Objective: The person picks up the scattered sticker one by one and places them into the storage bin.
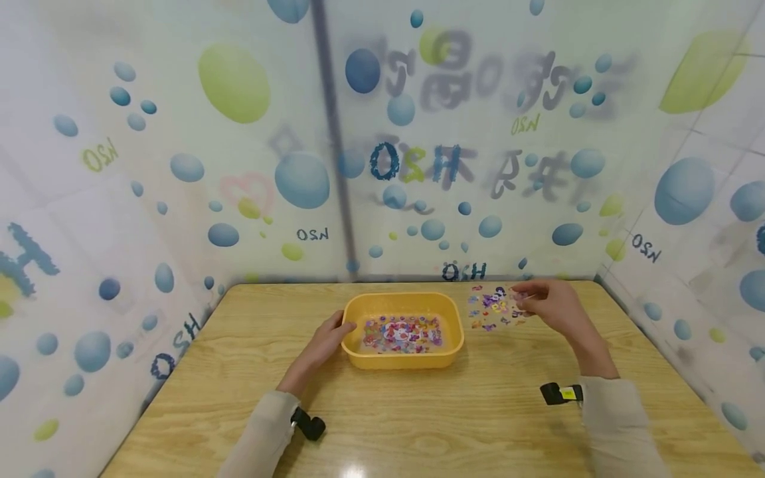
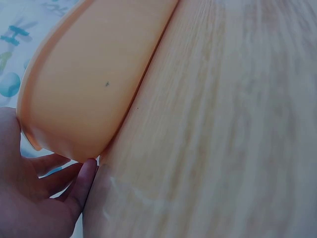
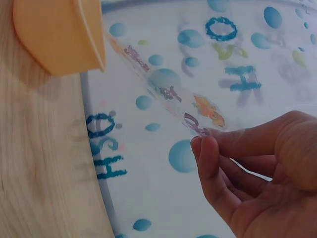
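A yellow plastic basin [image 1: 403,360] stands on the wooden table, with a sheet of colourful stickers [image 1: 402,332] lying inside it. My left hand [image 1: 325,338] grips the basin's left end, thumb over the rim; the left wrist view shows its fingers against the outer wall [image 2: 84,84]. To the right of the basin, my right hand [image 1: 552,307] holds up a clear sticker sheet [image 1: 495,307] with small purple, orange and blue figures. Thumb and fingertips pinch that sheet [image 3: 171,94] by one edge, seen nearly edge-on in the right wrist view.
The wooden table [image 1: 418,418] meets a pale wall [image 1: 526,259] printed with blue and green bubbles at its back edge. More patterned panels rise at left and right. Black wrist cameras [image 1: 309,423] sit on both sleeves.
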{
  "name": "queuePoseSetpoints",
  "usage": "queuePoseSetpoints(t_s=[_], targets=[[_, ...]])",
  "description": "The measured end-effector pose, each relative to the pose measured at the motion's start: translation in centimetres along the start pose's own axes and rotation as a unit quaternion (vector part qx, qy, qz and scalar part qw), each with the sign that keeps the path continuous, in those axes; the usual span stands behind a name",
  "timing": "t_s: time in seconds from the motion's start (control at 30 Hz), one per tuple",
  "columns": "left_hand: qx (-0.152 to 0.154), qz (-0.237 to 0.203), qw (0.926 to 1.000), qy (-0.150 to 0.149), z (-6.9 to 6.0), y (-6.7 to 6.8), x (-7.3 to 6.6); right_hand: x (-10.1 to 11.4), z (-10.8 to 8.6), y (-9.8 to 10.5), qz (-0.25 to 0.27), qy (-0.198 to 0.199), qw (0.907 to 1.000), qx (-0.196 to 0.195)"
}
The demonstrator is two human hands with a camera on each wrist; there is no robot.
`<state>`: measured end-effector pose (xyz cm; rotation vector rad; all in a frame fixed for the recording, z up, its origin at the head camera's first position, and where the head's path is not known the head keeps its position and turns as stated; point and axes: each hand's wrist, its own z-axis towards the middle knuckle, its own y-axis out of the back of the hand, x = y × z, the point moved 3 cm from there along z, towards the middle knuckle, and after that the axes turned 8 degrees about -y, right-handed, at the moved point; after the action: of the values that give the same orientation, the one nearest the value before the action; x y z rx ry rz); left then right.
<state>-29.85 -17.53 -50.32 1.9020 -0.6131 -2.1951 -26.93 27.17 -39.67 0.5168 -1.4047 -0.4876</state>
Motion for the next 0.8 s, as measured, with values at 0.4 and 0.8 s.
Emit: queuePoseSetpoints(t_s=[0.4, 0.8], targets=[[0.002, 0.003, 1.0000, -0.004, 0.0, 0.0, 0.0, 4.7, 1.5, -4.0, -0.014, 0.026, 0.9989, 0.035], [0.004, 0.011, 0.9999, -0.003, 0.1, 0.0, 0.0, 8.2, 3.3, -10.3, -0.088, 0.024, 0.9931, 0.074]])
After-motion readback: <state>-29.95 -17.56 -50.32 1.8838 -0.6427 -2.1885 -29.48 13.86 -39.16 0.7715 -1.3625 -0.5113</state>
